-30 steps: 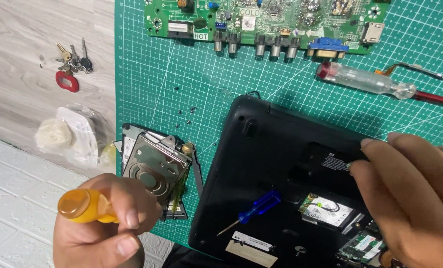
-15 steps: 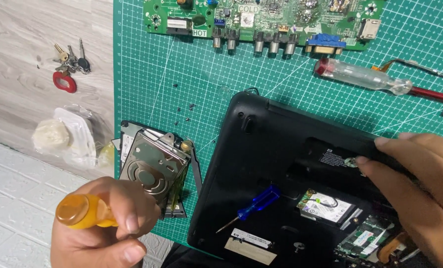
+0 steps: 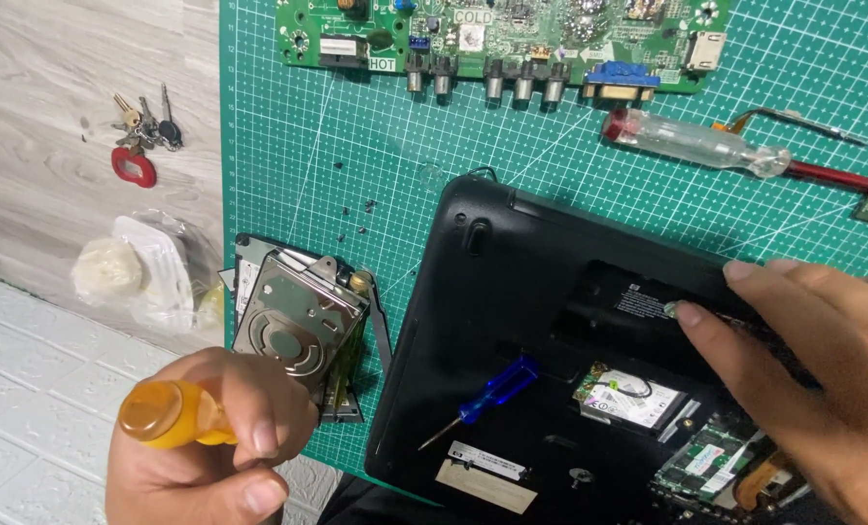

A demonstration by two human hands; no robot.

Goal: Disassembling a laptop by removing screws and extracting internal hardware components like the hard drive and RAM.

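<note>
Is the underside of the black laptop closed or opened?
Opened: the black laptop lies bottom up with covers off, exposing a wireless card and memory module.

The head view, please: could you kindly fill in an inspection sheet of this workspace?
Surface: green gridded cutting mat on a pale wooden table.
Job's things: black upturned laptop, bays open; small blue screwdriver lying on it.
Clutter: green circuit board, silver hard drive, clear-handled screwdriver, keys, plastic bag.
Grips: left hand holds orange screwdriver handle; right hand rests on laptop.
Cables: nothing seen.
Surroundings: white brick-patterned surface.
</note>
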